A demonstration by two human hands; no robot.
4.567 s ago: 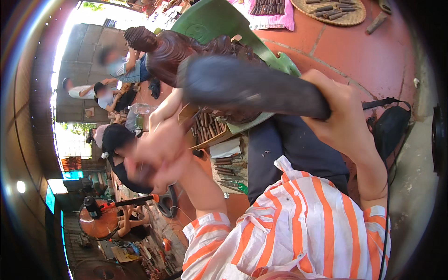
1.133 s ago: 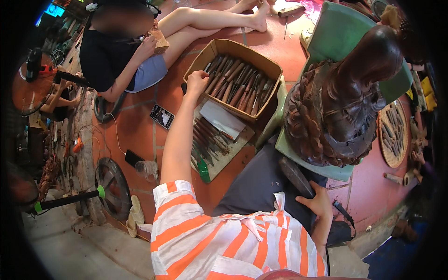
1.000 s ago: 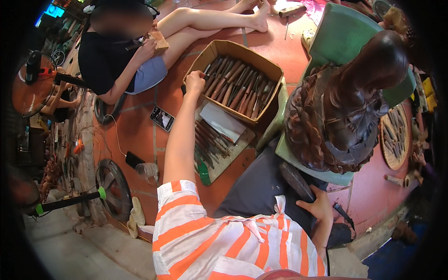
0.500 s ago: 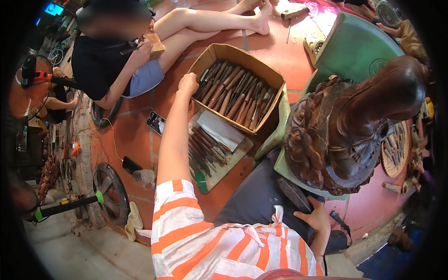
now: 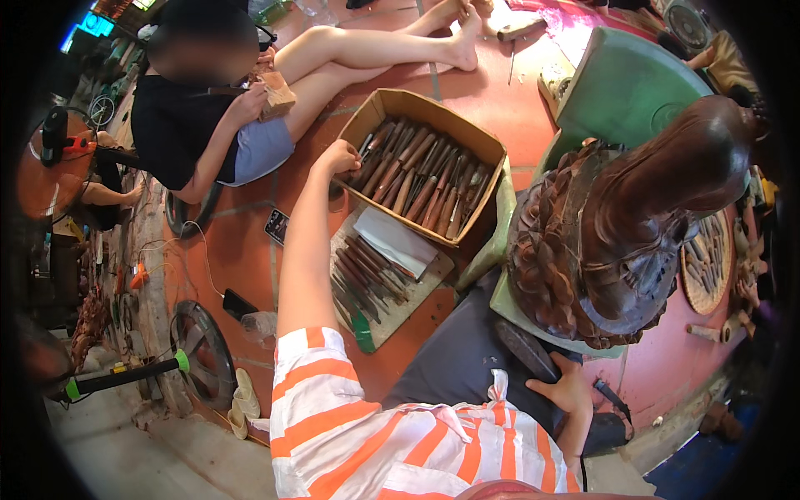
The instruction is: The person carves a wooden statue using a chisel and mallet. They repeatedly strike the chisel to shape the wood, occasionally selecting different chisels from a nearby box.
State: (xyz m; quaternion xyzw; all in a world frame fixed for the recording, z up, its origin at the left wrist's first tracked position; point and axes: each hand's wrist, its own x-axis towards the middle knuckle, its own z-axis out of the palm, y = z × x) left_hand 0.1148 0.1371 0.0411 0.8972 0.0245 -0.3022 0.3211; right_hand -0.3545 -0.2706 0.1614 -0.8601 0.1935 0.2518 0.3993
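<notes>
My left hand (image 5: pixel 339 157) is at the left wall of a cardboard box (image 5: pixel 398 218), its closed fingers just over the rim; what they pinch is too small to make out. Packed inside are several wooden-handled carving tools (image 5: pixel 425 171). Down on my right thigh, my right hand (image 5: pixel 568 388) is closed around the lower end of a dark, club-like wooden piece (image 5: pixel 525 348), which partly hides the fingers. A large carved dark wood statue (image 5: pixel 621 225) lies tilted on a green plastic chair (image 5: pixel 629 79), right in front of me.
More carving tools (image 5: pixel 367 275) and a folded white cloth (image 5: pixel 394 240) lie on a board (image 5: pixel 408 310) near the box. Left are phones (image 5: pixel 239 305) and a wheel (image 5: pixel 202 354). A seated person (image 5: pixel 187 133) holds a wood block (image 5: pixel 277 96). A tool basket (image 5: pixel 707 271) stands far right.
My left hand has shifted from the box's corner slightly inward over its rim. The seated person's hands and wood block have moved a little. My right hand stays where it was.
</notes>
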